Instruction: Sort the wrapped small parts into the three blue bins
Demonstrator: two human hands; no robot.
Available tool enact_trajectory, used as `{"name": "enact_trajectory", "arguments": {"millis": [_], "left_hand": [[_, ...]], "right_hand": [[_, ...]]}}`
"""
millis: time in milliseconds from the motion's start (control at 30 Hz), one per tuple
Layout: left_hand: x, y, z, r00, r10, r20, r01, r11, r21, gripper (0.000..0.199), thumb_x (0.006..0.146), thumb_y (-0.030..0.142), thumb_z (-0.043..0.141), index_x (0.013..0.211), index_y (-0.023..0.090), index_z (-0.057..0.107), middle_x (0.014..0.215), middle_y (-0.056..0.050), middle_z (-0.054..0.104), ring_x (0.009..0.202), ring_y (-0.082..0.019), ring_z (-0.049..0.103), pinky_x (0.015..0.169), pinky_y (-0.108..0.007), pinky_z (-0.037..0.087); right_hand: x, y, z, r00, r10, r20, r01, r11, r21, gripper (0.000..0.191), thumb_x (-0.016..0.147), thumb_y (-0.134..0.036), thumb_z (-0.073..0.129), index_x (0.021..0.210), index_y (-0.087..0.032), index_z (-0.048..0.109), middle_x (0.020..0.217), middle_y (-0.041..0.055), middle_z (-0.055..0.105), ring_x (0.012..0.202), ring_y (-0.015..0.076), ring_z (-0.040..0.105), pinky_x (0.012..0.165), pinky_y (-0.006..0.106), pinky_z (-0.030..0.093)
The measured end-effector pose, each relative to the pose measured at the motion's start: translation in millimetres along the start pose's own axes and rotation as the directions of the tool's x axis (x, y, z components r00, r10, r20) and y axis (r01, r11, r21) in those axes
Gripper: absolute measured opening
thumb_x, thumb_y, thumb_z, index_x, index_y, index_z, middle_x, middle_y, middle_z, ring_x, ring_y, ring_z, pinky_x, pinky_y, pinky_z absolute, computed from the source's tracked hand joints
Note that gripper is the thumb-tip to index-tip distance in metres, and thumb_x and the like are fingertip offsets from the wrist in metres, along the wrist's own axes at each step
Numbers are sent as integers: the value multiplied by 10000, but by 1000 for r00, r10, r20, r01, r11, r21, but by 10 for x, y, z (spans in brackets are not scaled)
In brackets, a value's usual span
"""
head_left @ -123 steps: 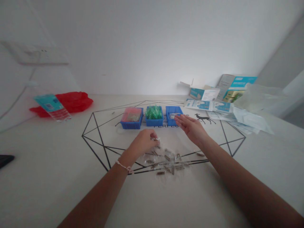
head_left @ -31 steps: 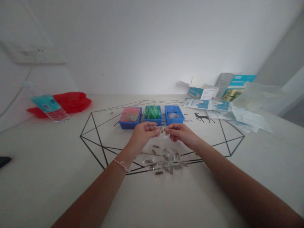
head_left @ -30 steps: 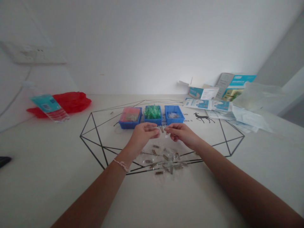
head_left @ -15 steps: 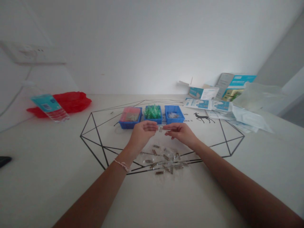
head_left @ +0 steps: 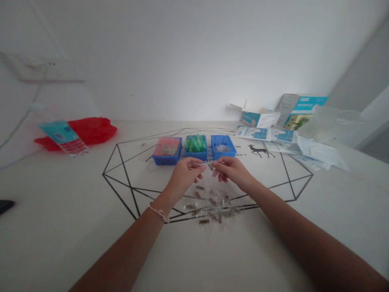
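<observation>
Above the table, a small clear plastic packet (head_left: 210, 166) with a thin metal piece inside is stretched between my two hands. The fingertips of my left hand (head_left: 184, 173) pinch it from the left. My right hand (head_left: 232, 168) is closed on its other side, thumb and index finger together. The metal piece is too small to name exactly. Below my hands lies a loose pile of similar packets (head_left: 204, 221), each with a small brownish metal piece.
Beyond my hands stand a blue bin (head_left: 165, 160) with reddish packets, a blue bin (head_left: 196, 155) of green pieces and a blue bin (head_left: 224, 154) with clear bits. A red bag (head_left: 95, 129) lies left; cartons (head_left: 267, 120) and white sachets (head_left: 313, 149) lie right.
My hands have come slightly lower and toward me. My fingers, straighter before, are now curled in, and the metal piece in the packet has tilted and shifted a little right.
</observation>
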State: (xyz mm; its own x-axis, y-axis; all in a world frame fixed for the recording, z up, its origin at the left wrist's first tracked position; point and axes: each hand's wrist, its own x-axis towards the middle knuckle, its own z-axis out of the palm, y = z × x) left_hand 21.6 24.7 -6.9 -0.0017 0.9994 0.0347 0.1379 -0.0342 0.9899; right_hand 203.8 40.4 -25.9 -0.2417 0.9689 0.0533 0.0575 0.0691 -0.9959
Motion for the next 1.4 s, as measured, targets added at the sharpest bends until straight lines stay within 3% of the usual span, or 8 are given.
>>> {"name": "enact_trajectory", "arguments": {"millis": [200,333,433,567,733,933,1100,1400], "left_hand": [[44,-113,-30,993,98,66,-110,970,218,82,658,198,729,717,157,688,659,-22,684,594,-141,588,598,-268,454],[32,-178,-35,985,111,129,-145,943,300,140,656,229,745,772,155,720,734,-47,706,656,-167,614,629,-283,462],[-1,-173,-54,983,140,118,-177,887,427,188,661,216,745,840,157,755,819,-67,723,744,-200,639,687,-303,479],[-41,-107,-93,985,79,152,-150,822,549,340,601,141,764,939,165,784,913,-86,736,858,-255,668,757,-325,502],[-44,-59,-118,969,64,240,-183,837,516,308,571,114,774,875,164,768,830,-70,743,811,-248,680,729,-321,504],[-18,-173,-110,967,45,252,-174,838,518,234,689,69,660,890,151,748,728,-59,722,670,-209,669,662,-303,477],[10,-268,-122,951,152,268,-290,735,613,96,738,113,679,810,152,728,739,-60,690,683,-194,628,726,-314,463],[-12,-284,-104,952,179,250,-298,739,604,148,762,63,613,668,177,626,654,-13,610,624,-160,551,675,-297,427]], "right_hand": [[44,-79,-147,981,86,-177,-13,927,375,191,821,-358,753,898,-200,679,1072,72,748,781,133,717,599,206,572],[55,-116,-219,988,-13,-153,78,899,430,128,853,-287,714,945,-225,650,1324,66,668,1176,211,667,922,304,599],[38,-141,-220,984,-30,-175,100,908,408,170,844,-237,711,1002,-218,654,1405,71,620,1216,218,644,956,331,584],[12,-156,-205,986,47,-160,19,920,390,252,818,-211,707,1070,-196,696,1232,85,721,894,152,721,709,241,586],[-19,-123,-157,999,26,-24,-19,958,286,258,734,-302,786,954,-172,755,843,52,756,574,84,600,535,202,480],[-38,-33,-62,992,26,120,-13,994,-108,217,733,-366,767,819,-168,746,728,37,714,548,105,562,518,242,429],[-69,26,10,967,-76,244,192,846,-498,122,751,-294,747,796,-181,759,655,14,687,575,133,571,565,260,427],[-85,23,31,964,-108,244,231,798,-557,147,837,-243,625,773,-173,737,630,12,668,575,139,561,573,262,411]]}}
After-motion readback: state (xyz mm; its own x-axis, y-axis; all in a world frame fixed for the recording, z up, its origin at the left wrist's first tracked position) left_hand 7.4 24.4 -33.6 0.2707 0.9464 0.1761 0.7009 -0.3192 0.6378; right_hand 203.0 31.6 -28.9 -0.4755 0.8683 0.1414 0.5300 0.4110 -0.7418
